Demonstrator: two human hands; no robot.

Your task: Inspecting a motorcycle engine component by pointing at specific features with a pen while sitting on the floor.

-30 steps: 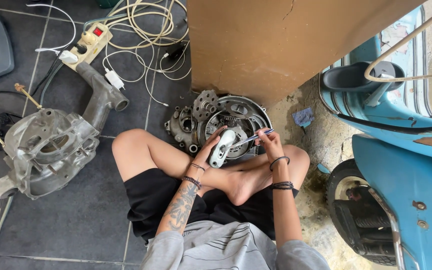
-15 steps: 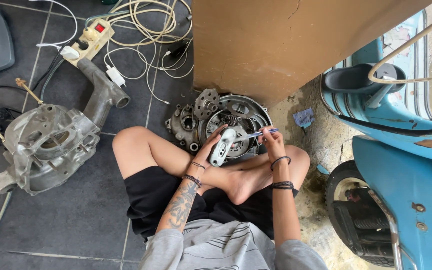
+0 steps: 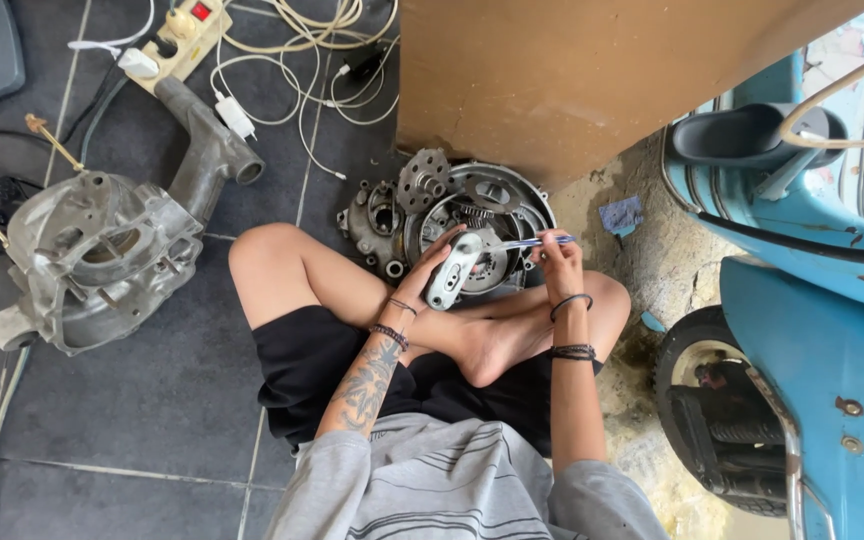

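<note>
mid-step: left hand [image 3: 422,278] closed round small metal lever [image 3: 450,270], right hand [image 3: 558,258] pinched thin blue-handled tool [image 3: 524,242] over engine half [image 3: 472,225]. next probably needed steady tip placement.

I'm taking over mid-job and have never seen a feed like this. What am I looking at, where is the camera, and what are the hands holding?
There is no machine here: a person sits cross-legged on a dark tiled floor, and the single camera is worn on the head, looking down at the lap. The left hand holds a small silver metal part. The right hand holds a thin blue pen-like tool with its tip at that part. Just beyond the feet lies a round engine cover with gears. To the left lies a grey engine casing, with a power strip and white cables above it. A blue scooter stands on the right, and a brown board stands at the top.
</note>
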